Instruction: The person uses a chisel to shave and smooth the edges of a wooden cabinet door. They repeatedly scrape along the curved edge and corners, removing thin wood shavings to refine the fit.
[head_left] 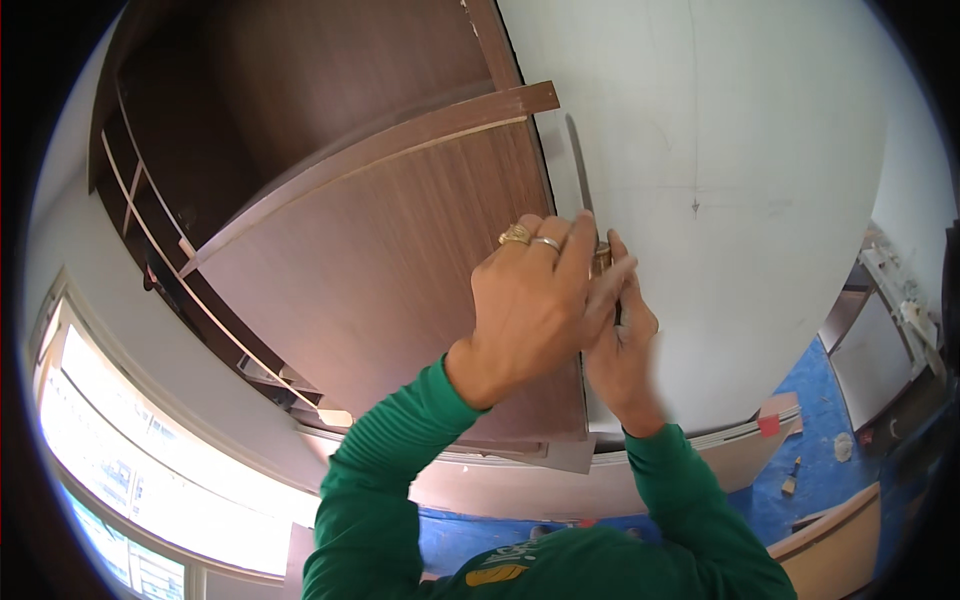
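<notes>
A long, narrow tool with a grey metal blade (579,165) points up and slightly left over the white panel (760,260). Its rounded tip lies near the edge of the brown wood-grain cabinet (400,230). My left hand (530,295), with rings on two fingers, is closed at the base of the blade, its back toward me. Just to its right, my right hand (625,360) closes around the brownish handle (602,260). The fingers of both hands overlap there and hide much of the handle; the tool's exact kind is unclear.
A brown wooden strip (530,99) juts past the cabinet edge above my hands. Stacked panels (690,440) stand below. Blue sheeting (815,440) covers the floor at right, with a paintbrush (791,478) on it. Bright windows (130,440) are at lower left.
</notes>
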